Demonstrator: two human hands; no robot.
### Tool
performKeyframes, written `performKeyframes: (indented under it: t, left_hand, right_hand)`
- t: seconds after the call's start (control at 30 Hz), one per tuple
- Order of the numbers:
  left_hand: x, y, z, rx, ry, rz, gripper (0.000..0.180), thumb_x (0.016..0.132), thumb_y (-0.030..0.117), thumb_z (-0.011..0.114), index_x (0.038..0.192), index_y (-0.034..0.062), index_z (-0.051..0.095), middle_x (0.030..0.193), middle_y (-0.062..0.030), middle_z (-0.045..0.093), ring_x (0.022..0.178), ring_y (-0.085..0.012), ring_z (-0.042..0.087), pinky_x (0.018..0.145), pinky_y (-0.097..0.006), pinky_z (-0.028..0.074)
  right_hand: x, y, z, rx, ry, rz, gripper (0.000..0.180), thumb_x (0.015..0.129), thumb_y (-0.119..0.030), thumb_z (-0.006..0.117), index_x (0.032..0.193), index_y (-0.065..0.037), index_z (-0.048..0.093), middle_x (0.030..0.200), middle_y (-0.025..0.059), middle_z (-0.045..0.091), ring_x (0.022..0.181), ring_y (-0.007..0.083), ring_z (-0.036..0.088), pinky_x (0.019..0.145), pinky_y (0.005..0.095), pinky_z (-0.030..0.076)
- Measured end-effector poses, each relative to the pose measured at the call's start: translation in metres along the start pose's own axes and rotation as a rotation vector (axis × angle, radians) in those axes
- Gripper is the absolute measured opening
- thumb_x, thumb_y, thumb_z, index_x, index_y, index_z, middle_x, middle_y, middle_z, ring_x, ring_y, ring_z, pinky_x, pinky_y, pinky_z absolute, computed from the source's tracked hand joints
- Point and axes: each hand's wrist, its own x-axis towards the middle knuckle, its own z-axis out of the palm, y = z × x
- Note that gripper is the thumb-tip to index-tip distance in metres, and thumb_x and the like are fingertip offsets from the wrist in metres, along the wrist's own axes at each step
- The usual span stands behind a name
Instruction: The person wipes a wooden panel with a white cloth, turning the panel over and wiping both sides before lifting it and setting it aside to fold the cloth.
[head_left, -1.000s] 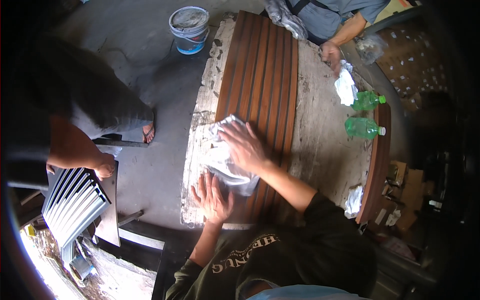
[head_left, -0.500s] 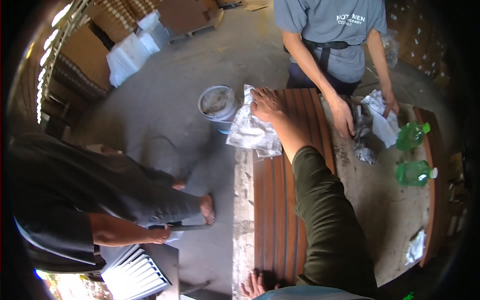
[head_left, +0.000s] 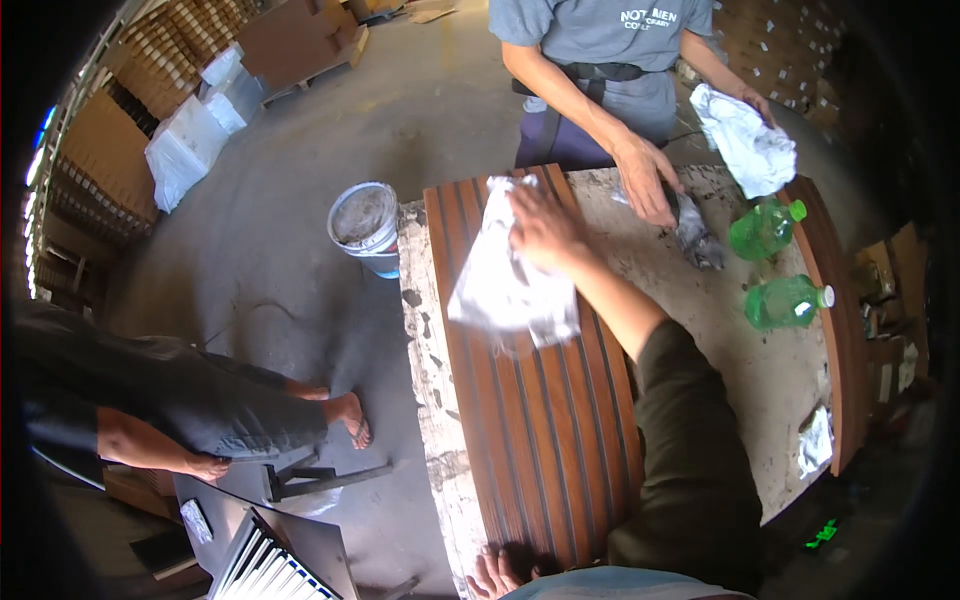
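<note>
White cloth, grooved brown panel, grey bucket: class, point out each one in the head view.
white cloth [head_left: 505, 290], head view, middle of its crumpled face.
grooved brown panel [head_left: 545, 440], head view, bare slats near its middle.
grey bucket [head_left: 340, 235], head view, left rim.

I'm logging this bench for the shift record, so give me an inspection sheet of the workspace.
Surface: worn, stained bench top.
Job's things: brown slatted wooden panel; white cloth pressed on its far end.
Clutter: two green bottles, crumpled plastic, grey bucket on the floor.
Hands: right hand on the cloth; left hand on the panel's near end.
Cables: nothing seen.
Surroundings: co-worker opposite, another person at left.
</note>
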Motion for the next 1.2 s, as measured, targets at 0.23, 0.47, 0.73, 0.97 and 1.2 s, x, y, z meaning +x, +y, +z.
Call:
performKeyframes:
  t: [0.23, 0.47, 0.73, 0.97, 1.2]
  left_hand:
    - [-0.01, -0.007, 0.009, -0.005, 0.018, 0.017, 0.063, 0.078, 0.043, 0.055, 0.128, 0.0047, 0.045, 0.136, -0.0239, 0.041, 0.127, -0.039, 0.037, 0.106, -0.058, 0.012]
    - [-0.006, -0.007, 0.005, 0.027, 0.028, 0.008, 0.063, 0.079, 0.043, 0.054, 0.127, 0.0051, 0.046, 0.136, -0.0241, 0.041, 0.127, -0.0391, 0.037, 0.105, -0.058, 0.013]
    - [0.003, -0.009, 0.017, 0.058, 0.045, 0.058, 0.062, 0.079, 0.044, 0.054, 0.127, 0.0055, 0.046, 0.136, -0.0243, 0.041, 0.126, -0.0392, 0.038, 0.105, -0.058, 0.014]
    - [-0.014, -0.014, 0.021, 0.089, 0.083, 0.086, 0.061, 0.079, 0.044, 0.053, 0.127, 0.0058, 0.046, 0.135, -0.0245, 0.041, 0.125, -0.0393, 0.038, 0.105, -0.058, 0.015]
    - [-0.008, 0.025, -0.012, 0.036, -0.018, -0.017, 0.06, 0.081, 0.044, 0.052, 0.127, 0.0067, 0.047, 0.139, -0.0237, 0.036, 0.131, -0.0391, 0.031, 0.106, -0.058, 0.011]
  right_hand:
    - [0.042, 0.025, 0.006, -0.058, 0.117, 0.238, 0.062, 0.087, -0.026, 0.043, 0.141, -0.001, 0.028, 0.149, 0.0155, 0.023, 0.139, 0.0286, 0.02, 0.114, 0.0432, 0.015]
    - [-0.123, -0.059, -0.002, 0.063, -0.092, -0.306, 0.068, 0.086, -0.023, 0.047, 0.144, -0.002, 0.018, 0.152, 0.018, 0.01, 0.141, 0.03, 0.012, 0.116, 0.044, 0.01]
    - [0.062, -0.042, 0.025, 0.007, -0.029, -0.052, 0.063, 0.09, -0.037, 0.041, 0.142, -0.006, 0.026, 0.151, 0.0146, 0.019, 0.141, 0.0293, 0.013, 0.115, 0.0425, 0.009]
    - [0.087, -0.047, 0.045, 0.235, 0.024, -0.098, 0.051, 0.087, -0.016, 0.041, 0.136, -0.004, 0.04, 0.147, 0.0128, 0.03, 0.138, 0.0301, 0.021, 0.115, 0.0406, 0.015]
    - [-0.083, -0.085, 0.02, 0.16, -0.001, -0.263, 0.052, 0.084, -0.017, 0.046, 0.134, -0.001, 0.042, 0.147, 0.0119, 0.03, 0.138, 0.0273, 0.023, 0.116, 0.0396, 0.013]
